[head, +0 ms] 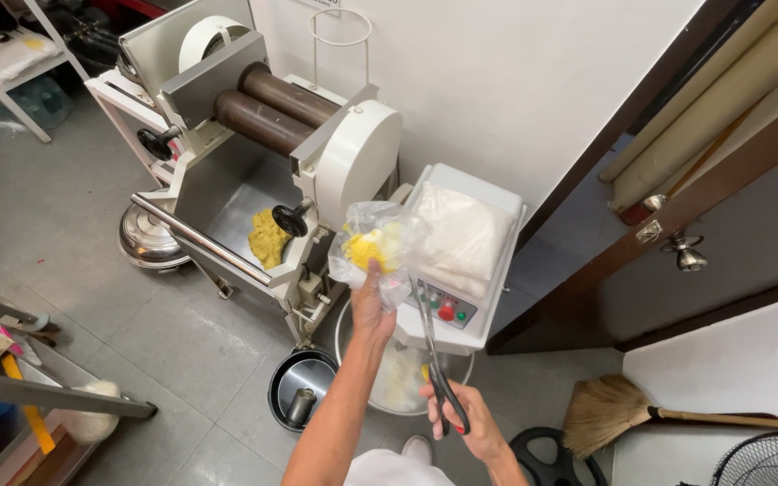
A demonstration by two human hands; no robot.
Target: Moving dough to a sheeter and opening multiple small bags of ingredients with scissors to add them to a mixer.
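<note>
Taking the roller machine (pixel 254 153) as the landmark: far to its left, at the picture's edge, stands a metal rack (pixel 11 387) with a yellow tool (pixel 29 414) and a pale lump on it, and just left of the machine's foot a steel lid (pixel 148 241) lies on the tiled floor (pixel 92 297). The machine itself has two brown rollers (pixel 267 108) up top and a steel tray (pixel 227 202) below, where a lump of yellow dough (pixel 267 238) rests near the black knob (pixel 292 219). Below the machine, on the floor, sits a steel pot (pixel 303 387) with a small cup inside. Just right of the machine's white side cover, the left hand (pixel 371 306) is raised with its grip pinched on the bottom of a clear plastic bag (pixel 375 247), which holds a yellow mass and hangs in the air in front of the machine. Right of the bag stands a white box-shaped unit (pixel 465 270) with red and green buttons (pixel 447 312) and a white cloth-like bundle (pixel 461 236) on top. Lower right of the machine, the right hand (pixel 461 423) has its grip clenched through the black handles of scissors (pixel 434 355), whose blades point up toward the bag's underside; whether they touch it I cannot tell. Farther right are a dark wooden door (pixel 722 225) with a metal knob (pixel 686 252), a straw broom (pixel 614 414) lying on the floor, and a fan's grille (pixel 767 463) in the corner.
</note>
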